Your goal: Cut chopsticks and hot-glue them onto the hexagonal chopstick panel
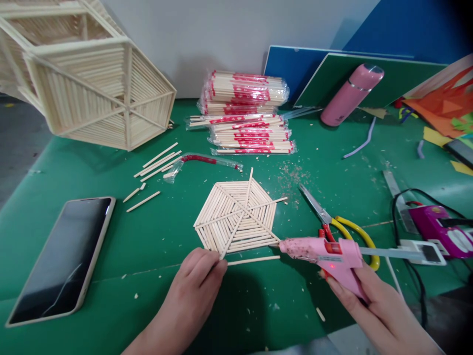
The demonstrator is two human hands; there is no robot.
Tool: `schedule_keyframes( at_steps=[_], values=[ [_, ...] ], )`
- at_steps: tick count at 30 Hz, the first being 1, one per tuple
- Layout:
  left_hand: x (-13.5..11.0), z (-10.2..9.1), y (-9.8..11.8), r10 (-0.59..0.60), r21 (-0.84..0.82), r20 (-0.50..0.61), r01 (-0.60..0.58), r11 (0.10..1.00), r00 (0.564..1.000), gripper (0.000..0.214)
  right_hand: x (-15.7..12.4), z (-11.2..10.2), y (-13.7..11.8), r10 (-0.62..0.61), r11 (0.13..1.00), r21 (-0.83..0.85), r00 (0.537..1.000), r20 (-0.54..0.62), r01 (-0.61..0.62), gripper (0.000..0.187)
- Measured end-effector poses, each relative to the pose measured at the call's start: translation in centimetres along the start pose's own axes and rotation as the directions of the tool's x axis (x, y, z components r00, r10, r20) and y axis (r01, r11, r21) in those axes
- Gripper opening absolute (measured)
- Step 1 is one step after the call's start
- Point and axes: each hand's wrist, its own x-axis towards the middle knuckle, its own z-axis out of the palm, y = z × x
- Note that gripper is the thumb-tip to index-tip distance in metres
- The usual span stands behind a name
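A flat hexagon of glued wooden sticks (238, 217) lies on the green table (155, 246). My left hand (197, 286) pinches its near corner, fingers closed on the sticks. A loose stick (253, 260) lies just beside the hexagon's near edge. My right hand (373, 305) grips a pink glue gun (325, 254), whose nozzle touches the hexagon's near right corner.
Scissors with yellow handles (332, 219) lie behind the glue gun. A phone (64, 256) rests at the left, cut sticks (155, 167) beyond it. Packs of chopsticks (246, 113), a pink flask (351, 93) and a large stick-built structure (84, 74) stand at the back. Cables and a purple device (439, 227) sit at the right.
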Motion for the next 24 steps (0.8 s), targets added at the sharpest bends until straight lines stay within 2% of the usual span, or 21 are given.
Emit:
schedule_keyframes(
  at_steps=[6,13,17,21,24],
  values=[
    [-0.02,0.08,-0.04,-0.014,-0.039,0.006,0.015,0.999,1.000,0.020,-0.09,0.25,-0.04,0.037,0.999,0.001,0.999,0.033,-0.037,0.045],
    [-0.07,-0.05,0.00,-0.021,-0.024,0.026,0.021,0.999,0.999,0.020,-0.17,0.21,-0.09,0.041,0.999,0.005,0.999,0.033,-0.041,0.040],
    [-0.11,0.05,-0.07,-0.007,-0.029,0.003,0.007,1.000,1.000,0.020,-0.02,0.39,-0.25,0.024,1.000,-0.007,1.000,0.014,-0.024,0.045],
    [0.00,0.24,-0.14,-0.005,-0.036,-0.010,0.005,0.999,1.000,0.019,-0.09,0.18,-0.12,-0.008,1.000,-0.019,1.000,-0.021,0.008,0.039],
    [0.03,0.23,-0.07,-0.004,-0.042,-0.029,0.003,0.999,1.000,0.019,-0.38,0.34,0.07,0.018,1.000,-0.019,1.000,-0.001,-0.018,0.046]
  ],
)
